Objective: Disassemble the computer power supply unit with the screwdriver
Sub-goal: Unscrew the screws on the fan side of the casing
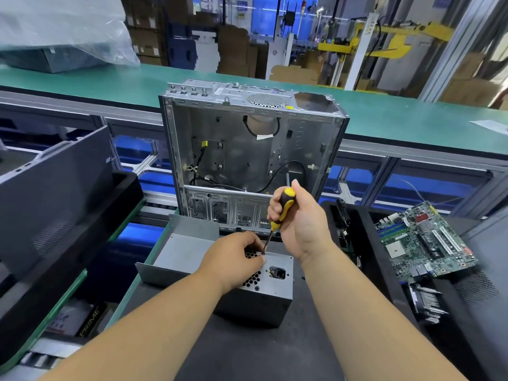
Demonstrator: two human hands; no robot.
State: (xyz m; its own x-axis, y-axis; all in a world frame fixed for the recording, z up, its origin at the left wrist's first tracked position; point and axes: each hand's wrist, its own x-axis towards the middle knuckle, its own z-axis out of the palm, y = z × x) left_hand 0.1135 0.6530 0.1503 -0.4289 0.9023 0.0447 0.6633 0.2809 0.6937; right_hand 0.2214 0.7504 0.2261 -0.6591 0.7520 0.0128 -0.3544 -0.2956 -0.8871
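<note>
right hand (298, 220) wrapped tight round the yellow-and-black screwdriver (280, 213), handle up, shaft slanting down-left w/ the tip on a screw at the far edge of the power supply's (270, 281) top face. left hand (236, 259) sits on that same face, fingers curled at the tip, prob steadying the screw or bit; can't tell if it actually pinches the screw.

step in hand, i'd say: backing out a screw by the honeycomb grille. next move needs downward pressure, bit kept square in the head, left hand holding the box from sliding, then catching the loose screw.

power supply lies on the dark bench, near edge toward the person.

counts: 1 screwdriver, 1 power supply, 1 bent metal cover (181, 248) just left of it, 1 empty pc case (247, 152) standing right behind it, 1 motherboard (423, 240) well to its right, 2 hands.
</note>
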